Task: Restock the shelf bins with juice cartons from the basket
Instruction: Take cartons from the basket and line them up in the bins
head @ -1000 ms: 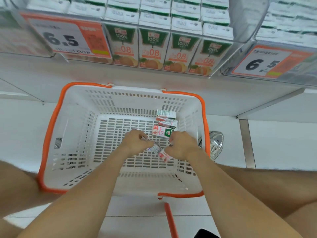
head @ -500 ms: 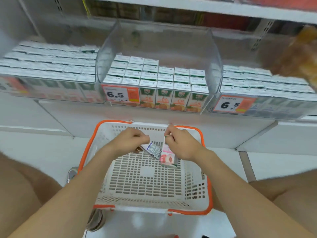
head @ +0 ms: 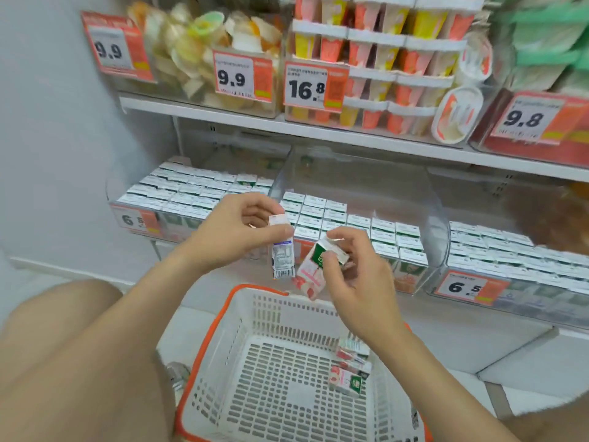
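Left grip (head: 236, 228) and right grip (head: 357, 282) bare; forearms (head: 134, 314) bare too. Left knee (head: 63, 346) bare, right knee (head: 548, 422) likewise.

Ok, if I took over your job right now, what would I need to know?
Left hand: holds an upright carton.
Right hand: holds a tilted carton.
Both cartons are above the basket, in front of the shelf bins, not yet placed.
Spare cartons lie at the basket's right side.
Left to do: shelve these two, then the spare ones.
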`<state>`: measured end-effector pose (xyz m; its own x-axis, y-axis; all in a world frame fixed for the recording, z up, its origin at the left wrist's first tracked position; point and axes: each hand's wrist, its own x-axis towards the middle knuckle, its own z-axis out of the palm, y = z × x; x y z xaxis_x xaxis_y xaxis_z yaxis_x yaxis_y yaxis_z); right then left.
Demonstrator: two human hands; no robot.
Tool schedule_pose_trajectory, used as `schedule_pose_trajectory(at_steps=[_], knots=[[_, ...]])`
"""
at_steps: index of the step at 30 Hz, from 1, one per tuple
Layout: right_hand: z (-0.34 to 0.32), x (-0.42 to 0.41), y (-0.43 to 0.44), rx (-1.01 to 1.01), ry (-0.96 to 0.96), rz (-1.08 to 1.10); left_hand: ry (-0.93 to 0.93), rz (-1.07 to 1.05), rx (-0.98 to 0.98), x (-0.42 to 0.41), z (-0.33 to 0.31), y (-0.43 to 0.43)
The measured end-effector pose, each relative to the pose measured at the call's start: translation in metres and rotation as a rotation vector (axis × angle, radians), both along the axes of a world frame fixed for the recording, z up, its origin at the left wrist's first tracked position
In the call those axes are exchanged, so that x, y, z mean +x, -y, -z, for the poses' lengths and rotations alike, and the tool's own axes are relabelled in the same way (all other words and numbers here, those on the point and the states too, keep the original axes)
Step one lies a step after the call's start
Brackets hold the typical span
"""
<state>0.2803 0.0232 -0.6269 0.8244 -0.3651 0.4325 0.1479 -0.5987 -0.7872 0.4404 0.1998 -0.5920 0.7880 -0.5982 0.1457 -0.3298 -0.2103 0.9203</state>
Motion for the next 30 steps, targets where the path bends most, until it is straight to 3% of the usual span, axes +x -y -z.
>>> schedule_pose_trajectory(at_steps=[4,8,17,20,24,30], knots=[[-0.034,0.033,-0.025,-0.012,0.125,0.03,0.198,-0.282,-0.117,0.022,-0.015,-0.019],[-0.061,0.085,-0.044,-0.024,0.168,-0.007,0.197,-0.544,-0.105,0.069,-0.018,-0.042],[-0.044,0.256,-0.062,-0.723,-0.039,-0.136,0.202,-0.809,0.067,0.162,-0.004,-0.075],[-0.034,0.305,-0.07,-0.842,-0.07,-0.091,0.194,-0.845,0.074,0.181,0.003,-0.086],[-0.019,0.366,-0.08,-0.834,-0.184,-0.002,0.22,-0.823,0.098,0.197,0.018,-0.096],[-0.009,0.434,-0.089,-0.632,-0.401,-0.083,0.334,-0.71,0.264,0.209,0.034,-0.101]])
